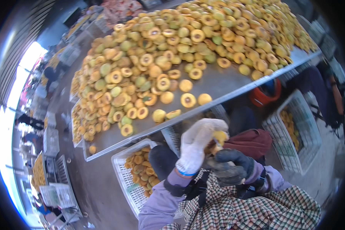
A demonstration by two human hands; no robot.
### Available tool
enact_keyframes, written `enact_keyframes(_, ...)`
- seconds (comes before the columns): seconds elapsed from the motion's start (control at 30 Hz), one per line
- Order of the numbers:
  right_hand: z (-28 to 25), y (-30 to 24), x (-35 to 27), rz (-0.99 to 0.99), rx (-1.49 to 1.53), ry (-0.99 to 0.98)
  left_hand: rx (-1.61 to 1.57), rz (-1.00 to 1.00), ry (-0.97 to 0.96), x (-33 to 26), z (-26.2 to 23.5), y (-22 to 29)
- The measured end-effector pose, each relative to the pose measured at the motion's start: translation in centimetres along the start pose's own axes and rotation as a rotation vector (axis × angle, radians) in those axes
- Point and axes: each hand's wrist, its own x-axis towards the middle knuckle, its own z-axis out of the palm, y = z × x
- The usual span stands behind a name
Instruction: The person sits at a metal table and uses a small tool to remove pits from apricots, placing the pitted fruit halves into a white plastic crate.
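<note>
Your white-gloved left hand grips a yellow fruit while your dark-gloved right hand curls closed beside it, below the fruit-heaped table.

No labels, signs or screens show. The only containers are open plastic crates: a white lattice crate of yellow fruit halves at six o'clock, below the tabletop's edge, and a second white crate holding a few fruits at four o'clock.
</note>
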Motion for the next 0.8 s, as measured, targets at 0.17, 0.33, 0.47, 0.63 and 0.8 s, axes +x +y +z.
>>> enact_keyframes(0.17,-0.7,-0.2,0.0,-0.035,-0.058,-0.103,0.705,0.378,-0.167,1.6,-0.1,1.1)
enact_keyframes(0.33,-0.6,-0.2,0.3,-0.005,-0.099,-0.020,0.288,0.033,-0.109,0.6,-0.6,0.6)
enact_keyframes(0.47,-0.2,-0.4,0.7,-0.050,-0.110,-0.096,0.156,0.043,0.145,0.1,1.6,0.0)
enact_keyframes(0.63,-0.3,-0.8,0.6,-0.048,-0.130,-0.142,0.112,0.163,0.146,0.3,1.7,-1.0)
enact_keyframes(0.8,0.7,0.1,1.3,-0.032,-0.617,0.072,-0.439,-0.072,0.353,0.9,1.5,-1.2)
